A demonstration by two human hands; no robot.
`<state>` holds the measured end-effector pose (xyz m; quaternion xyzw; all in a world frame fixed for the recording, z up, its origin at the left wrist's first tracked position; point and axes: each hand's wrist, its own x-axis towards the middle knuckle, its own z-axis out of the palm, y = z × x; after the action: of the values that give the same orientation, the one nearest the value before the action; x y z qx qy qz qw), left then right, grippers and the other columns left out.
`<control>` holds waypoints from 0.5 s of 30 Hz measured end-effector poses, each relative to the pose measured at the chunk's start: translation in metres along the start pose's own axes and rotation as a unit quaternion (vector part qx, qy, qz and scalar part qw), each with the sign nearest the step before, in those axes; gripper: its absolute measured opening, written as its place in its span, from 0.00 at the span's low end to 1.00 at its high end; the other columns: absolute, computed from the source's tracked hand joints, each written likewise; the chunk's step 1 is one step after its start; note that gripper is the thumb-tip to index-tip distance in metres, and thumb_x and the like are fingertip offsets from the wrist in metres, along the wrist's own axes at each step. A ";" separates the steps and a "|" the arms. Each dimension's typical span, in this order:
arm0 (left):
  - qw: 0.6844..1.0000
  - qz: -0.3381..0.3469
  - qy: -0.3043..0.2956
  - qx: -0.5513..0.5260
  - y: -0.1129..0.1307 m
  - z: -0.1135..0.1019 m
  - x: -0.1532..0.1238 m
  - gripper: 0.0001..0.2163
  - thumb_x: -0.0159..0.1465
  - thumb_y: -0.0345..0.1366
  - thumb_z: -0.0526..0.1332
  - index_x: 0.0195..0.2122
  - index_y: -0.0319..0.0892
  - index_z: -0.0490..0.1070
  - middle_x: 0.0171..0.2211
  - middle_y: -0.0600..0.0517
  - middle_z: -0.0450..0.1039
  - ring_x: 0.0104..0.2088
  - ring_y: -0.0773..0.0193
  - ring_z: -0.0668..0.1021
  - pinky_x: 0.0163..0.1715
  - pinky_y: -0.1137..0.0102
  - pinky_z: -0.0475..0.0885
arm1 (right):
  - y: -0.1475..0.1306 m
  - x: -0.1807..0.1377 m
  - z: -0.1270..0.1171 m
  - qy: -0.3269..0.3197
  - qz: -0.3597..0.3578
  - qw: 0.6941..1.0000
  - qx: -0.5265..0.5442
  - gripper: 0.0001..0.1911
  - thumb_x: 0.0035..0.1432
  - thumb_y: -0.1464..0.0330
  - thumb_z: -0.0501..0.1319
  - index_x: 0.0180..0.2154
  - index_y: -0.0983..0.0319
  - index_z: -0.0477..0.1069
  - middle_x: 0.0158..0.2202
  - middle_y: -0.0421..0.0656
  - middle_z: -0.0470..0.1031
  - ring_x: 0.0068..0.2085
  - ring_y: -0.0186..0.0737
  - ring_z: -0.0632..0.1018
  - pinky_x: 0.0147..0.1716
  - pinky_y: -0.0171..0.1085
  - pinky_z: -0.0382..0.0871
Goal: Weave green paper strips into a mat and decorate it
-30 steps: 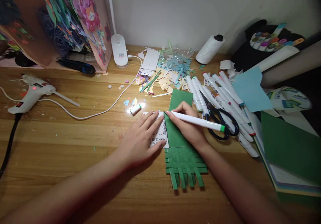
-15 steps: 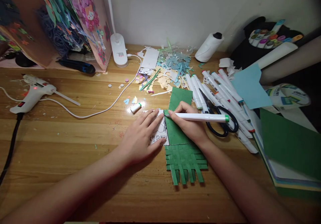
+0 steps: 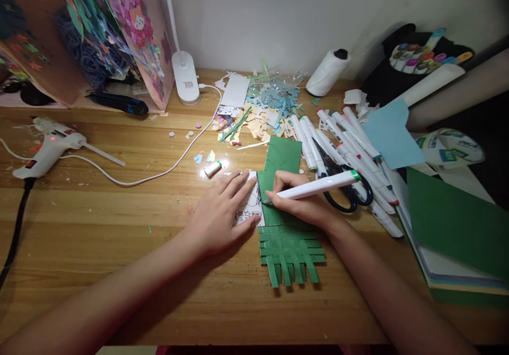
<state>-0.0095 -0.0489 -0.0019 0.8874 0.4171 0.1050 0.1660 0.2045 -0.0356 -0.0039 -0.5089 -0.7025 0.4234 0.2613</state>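
Observation:
My left hand (image 3: 225, 211) lies flat, fingers spread, on a white card (image 3: 249, 198) with black line drawings and small printed shapes. In my right hand (image 3: 300, 198) is a white marker (image 3: 318, 186) with a green end, held in a writing grip. Its tip is at the border between the card and a piece of green paper (image 3: 278, 211). That green piece has a woven, strip-fringed lower part (image 3: 290, 249). Dark scribbled strokes run along the card's right edge. A marker cap (image 3: 212, 169) with a green end lies beyond my left hand.
Several markers (image 3: 350, 143) and black-handled scissors (image 3: 342, 185) lie right of my right hand. Paper scraps (image 3: 262, 116) are heaped behind. A glue gun (image 3: 51, 145) is at left, its cord nearby. Stacked coloured sheets (image 3: 453, 222) are at right; a lamp base (image 3: 185, 78) stands behind.
The marker tip has moved down along the card's right edge, and the marker's back end has tilted up. My left hand stays on the card; the whole view has shifted slightly.

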 end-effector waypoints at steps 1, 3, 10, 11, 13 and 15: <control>1.000 0.001 0.001 -0.001 0.000 0.000 0.000 0.30 0.64 0.49 0.54 0.64 0.43 0.51 0.65 0.46 0.51 0.63 0.53 0.56 0.62 0.57 0.54 | 0.000 -0.001 -0.001 -0.014 -0.004 1.000 0.000 0.15 0.55 0.64 0.61 0.22 0.60 0.58 0.21 0.34 0.60 0.23 0.31 0.62 0.22 0.32 0.53; 1.000 0.001 0.003 -0.004 0.000 0.000 0.000 0.30 0.64 0.49 0.54 0.64 0.43 0.50 0.65 0.47 0.51 0.63 0.53 0.56 0.62 0.56 0.54 | 0.000 -0.002 -0.002 -0.045 -0.010 0.999 -0.004 0.15 0.55 0.65 0.61 0.22 0.61 0.58 0.21 0.34 0.60 0.23 0.30 0.61 0.21 0.31 0.52; 1.000 -0.004 -0.005 0.007 0.000 0.000 0.000 0.31 0.64 0.50 0.54 0.65 0.42 0.50 0.65 0.47 0.51 0.63 0.54 0.55 0.62 0.57 0.54 | -0.011 -0.005 -0.004 -0.124 -0.027 0.991 -0.032 0.14 0.53 0.67 0.62 0.21 0.62 0.59 0.20 0.34 0.63 0.24 0.30 0.63 0.22 0.31 0.53; 1.000 -0.004 -0.005 0.008 0.000 0.000 0.000 0.31 0.64 0.50 0.53 0.65 0.42 0.50 0.65 0.47 0.51 0.63 0.54 0.55 0.62 0.57 0.54 | -0.011 -0.005 -0.005 -0.130 -0.032 0.990 -0.035 0.14 0.53 0.67 0.62 0.21 0.62 0.59 0.20 0.34 0.63 0.23 0.30 0.63 0.22 0.31 0.53; 1.000 -0.003 -0.004 0.008 0.001 0.000 0.000 0.30 0.64 0.50 0.53 0.65 0.42 0.50 0.65 0.46 0.51 0.64 0.54 0.55 0.62 0.58 0.53 | -0.012 -0.006 -0.005 -0.139 -0.044 0.988 -0.041 0.14 0.52 0.68 0.62 0.21 0.62 0.60 0.19 0.34 0.64 0.23 0.30 0.63 0.23 0.31 0.54; 1.000 -0.003 -0.004 0.007 0.001 -0.001 0.000 0.30 0.64 0.50 0.53 0.64 0.42 0.51 0.65 0.46 0.51 0.64 0.54 0.55 0.62 0.58 0.53 | -0.012 -0.006 -0.006 -0.143 -0.052 0.987 -0.044 0.14 0.52 0.68 0.62 0.20 0.62 0.60 0.19 0.34 0.64 0.23 0.30 0.63 0.23 0.31 0.54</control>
<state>-0.0093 -0.0494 -0.0012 0.8875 0.4199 0.0980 0.1622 0.2053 -0.0405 0.0093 -0.4165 -0.7762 0.4465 0.1568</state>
